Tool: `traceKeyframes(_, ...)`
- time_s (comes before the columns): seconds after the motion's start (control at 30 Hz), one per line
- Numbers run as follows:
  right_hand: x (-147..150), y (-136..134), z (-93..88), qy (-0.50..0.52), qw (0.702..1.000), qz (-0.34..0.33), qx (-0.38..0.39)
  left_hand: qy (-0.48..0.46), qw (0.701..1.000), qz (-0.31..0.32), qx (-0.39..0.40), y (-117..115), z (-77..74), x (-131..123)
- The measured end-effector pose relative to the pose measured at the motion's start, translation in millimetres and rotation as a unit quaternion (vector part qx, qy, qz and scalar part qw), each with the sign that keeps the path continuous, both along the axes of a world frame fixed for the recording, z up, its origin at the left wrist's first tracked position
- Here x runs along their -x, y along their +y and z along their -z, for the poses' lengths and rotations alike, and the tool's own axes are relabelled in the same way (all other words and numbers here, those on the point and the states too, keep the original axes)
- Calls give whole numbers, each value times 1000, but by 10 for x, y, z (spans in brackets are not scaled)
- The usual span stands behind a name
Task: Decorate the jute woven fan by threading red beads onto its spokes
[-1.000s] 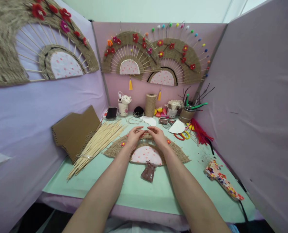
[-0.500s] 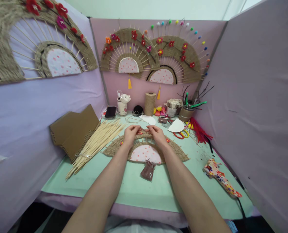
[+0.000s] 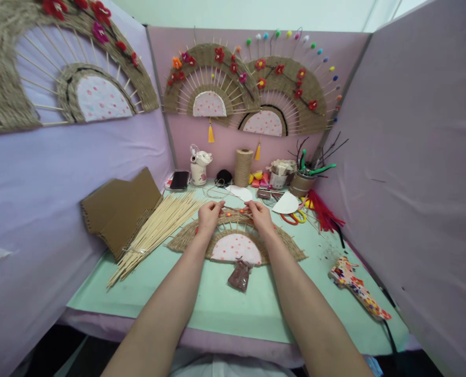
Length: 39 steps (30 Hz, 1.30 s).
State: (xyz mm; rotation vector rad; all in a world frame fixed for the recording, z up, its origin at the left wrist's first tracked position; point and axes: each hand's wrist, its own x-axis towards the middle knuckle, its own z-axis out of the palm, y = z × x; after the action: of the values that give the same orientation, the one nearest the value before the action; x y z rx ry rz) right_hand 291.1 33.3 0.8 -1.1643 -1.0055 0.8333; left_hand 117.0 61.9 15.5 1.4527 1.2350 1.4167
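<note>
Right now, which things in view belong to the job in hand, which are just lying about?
Seemingly in the job:
twine fan, left hand and right hand at its top edge
orange flowers between the hands

Lying about, untouched:
cardboard
bundled sticks
white cutouts
phone
twine spool
patterned tool
brown pouch at the fan's lower edge

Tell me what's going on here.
A person's left hand and right hand pinch a thin brown piece at the upper edge of a twine-wrapped fan. The fan lies on the green-covered table, with a small brown pouch at its lower edge. A bundle of thin sticks lies to the left.
</note>
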Motion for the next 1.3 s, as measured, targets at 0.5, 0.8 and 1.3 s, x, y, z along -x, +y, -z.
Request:
traceKeyframes(0.5, -46, 46, 83, -78, 996, 36, -3, 1, 998, 33, 47, 107, 226, -97)
traceKeyframes(0.8, -41, 108, 232, -194, 981, 13, 0, 61, 998, 29, -4, -43, 193, -200)
traceKeyframes(1.3, 1, 78, 256, -317, 948, 28, 8, 51, 997, 47, -13, -49, 217, -206)
